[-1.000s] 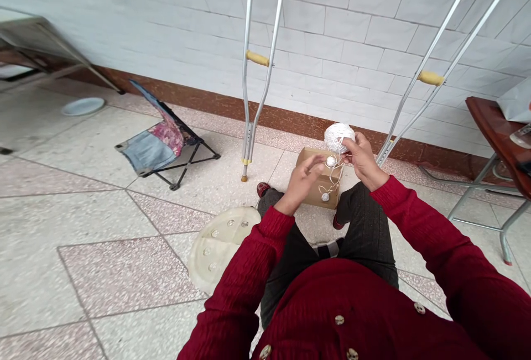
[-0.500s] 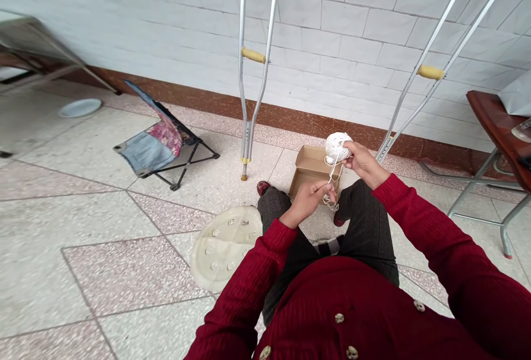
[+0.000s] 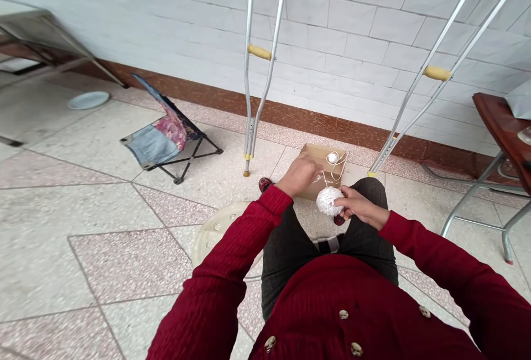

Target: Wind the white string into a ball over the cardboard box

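My right hand (image 3: 359,207) holds a ball of white string (image 3: 328,201) low over my knees, its fingers around the ball. My left hand (image 3: 298,175) is closed over a length of white string (image 3: 324,178) that runs toward the ball, just above an open cardboard box (image 3: 317,156). A small round white object (image 3: 332,157) lies in the box, with loose string looping around it. The box is partly hidden by my hands and the ball. My red sleeves and dark trousers fill the lower view.
Two aluminium crutches (image 3: 259,67) (image 3: 418,94) lean on the tiled wall. A folding stool (image 3: 170,136) stands on the left, with a pale plate (image 3: 88,100) behind it. A round pale disc (image 3: 218,233) lies under my left arm. A reddish-brown table (image 3: 504,133) stands at right.
The string ball has dropped from above the box to in front of it, nearer my lap. My left hand has risen and now partly covers the box, and the view has shifted slightly.
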Available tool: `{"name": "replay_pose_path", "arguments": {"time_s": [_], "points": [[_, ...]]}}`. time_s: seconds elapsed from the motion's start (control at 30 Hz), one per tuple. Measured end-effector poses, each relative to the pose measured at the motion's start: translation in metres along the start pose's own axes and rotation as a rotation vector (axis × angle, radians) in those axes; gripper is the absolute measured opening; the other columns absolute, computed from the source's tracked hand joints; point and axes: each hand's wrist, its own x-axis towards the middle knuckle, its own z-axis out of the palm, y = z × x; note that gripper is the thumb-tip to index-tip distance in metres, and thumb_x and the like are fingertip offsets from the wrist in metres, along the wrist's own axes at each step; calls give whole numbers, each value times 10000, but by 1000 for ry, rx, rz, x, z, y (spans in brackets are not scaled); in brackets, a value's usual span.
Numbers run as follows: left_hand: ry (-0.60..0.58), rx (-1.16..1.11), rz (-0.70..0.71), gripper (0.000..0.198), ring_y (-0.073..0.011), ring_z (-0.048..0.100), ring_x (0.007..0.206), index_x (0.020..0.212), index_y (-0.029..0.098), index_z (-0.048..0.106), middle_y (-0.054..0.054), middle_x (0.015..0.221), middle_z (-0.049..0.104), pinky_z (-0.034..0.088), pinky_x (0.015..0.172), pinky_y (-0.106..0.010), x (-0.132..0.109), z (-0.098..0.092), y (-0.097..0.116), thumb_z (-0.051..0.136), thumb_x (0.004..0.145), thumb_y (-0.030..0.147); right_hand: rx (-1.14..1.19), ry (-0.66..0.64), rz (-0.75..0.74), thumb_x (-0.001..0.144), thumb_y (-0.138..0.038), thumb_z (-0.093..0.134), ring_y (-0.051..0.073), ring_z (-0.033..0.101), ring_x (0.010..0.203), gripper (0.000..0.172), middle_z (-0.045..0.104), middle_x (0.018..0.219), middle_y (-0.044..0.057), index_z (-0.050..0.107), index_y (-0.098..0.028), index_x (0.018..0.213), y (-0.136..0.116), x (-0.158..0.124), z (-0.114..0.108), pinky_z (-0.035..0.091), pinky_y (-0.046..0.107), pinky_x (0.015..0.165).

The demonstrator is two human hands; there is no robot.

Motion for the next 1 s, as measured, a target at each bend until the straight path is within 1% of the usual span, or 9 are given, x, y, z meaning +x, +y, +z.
{"name": "replay_pose_path", "arguments": {"time_s": [0.17, 0.27, 0.33, 0.4, 0.53, 0.67, 0.77, 0.83, 1.0], "points": [[-76, -22, -78, 265, -180, 609, 705, 678, 147, 680, -61, 694, 687, 416, 937, -383, 0, 3, 24, 521, 882, 203, -13, 321, -24, 724, -222, 712, 91, 466, 360, 344, 555, 537, -58, 442, -197, 937, -8, 47, -14, 363, 177, 300], [-135, -381, -207, 309, -154, 598, 658, 673, 151, 683, -34, 679, 687, 451, 748, -286, -10, 14, 37, 495, 900, 246, 134, 453, -134, 727, -243, 721, 87, 474, 372, 353, 564, 554, -55, 429, -206, 922, -32, 61, -21, 368, 176, 321], [-133, -650, -263, 341, -139, 599, 652, 734, 148, 708, -27, 710, 701, 436, 677, -248, -20, 22, 44, 463, 925, 290, 224, 455, -212, 721, -268, 718, 89, 491, 396, 348, 580, 580, -41, 433, -209, 913, -51, 60, -23, 377, 176, 338], [-124, -800, -286, 357, -135, 602, 662, 778, 143, 725, -29, 737, 712, 427, 668, -238, -29, 32, 46, 463, 931, 331, 303, 364, -294, 722, -299, 699, 82, 501, 424, 311, 590, 613, -24, 452, -204, 886, -68, 49, -22, 367, 168, 348], [-106, -781, -341, 356, -137, 580, 628, 736, 142, 728, -22, 690, 699, 411, 654, -240, -38, 50, 34, 501, 907, 356, 325, 120, -390, 713, -311, 681, 69, 476, 422, 302, 580, 635, -28, 497, -197, 925, -80, 8, -15, 269, 153, 322], [-31, -593, -300, 285, -166, 596, 690, 712, 154, 713, -42, 735, 710, 435, 755, -280, -28, 41, 12, 548, 883, 312, 175, -157, -196, 671, -249, 686, 75, 472, 394, 411, 596, 631, -43, 495, -211, 1032, -54, -28, -10, 264, 151, 311], [-31, -359, -161, 232, -181, 594, 730, 675, 171, 687, -53, 721, 696, 389, 955, -362, -13, 19, 2, 573, 864, 238, 71, -321, -20, 665, -239, 681, 65, 465, 383, 360, 600, 631, -40, 495, -193, 970, -21, -28, -13, 282, 146, 309], [-29, -237, -109, 236, -187, 586, 720, 653, 173, 671, -53, 680, 671, 342, 1023, -401, -5, 5, 2, 560, 860, 195, -5, -272, 25, 666, -244, 689, 65, 474, 379, 349, 605, 627, -37, 491, -185, 948, -3, -13, -17, 304, 147, 307], [-5, -188, -152, 278, -194, 575, 693, 619, 174, 657, -48, 617, 625, 390, 940, -371, 2, -3, 19, 554, 872, 221, -15, 186, 1, 690, -261, 719, 78, 458, 341, 346, 561, 524, -55, 459, -195, 907, 2, 39, -24, 321, 153, 289]]}}
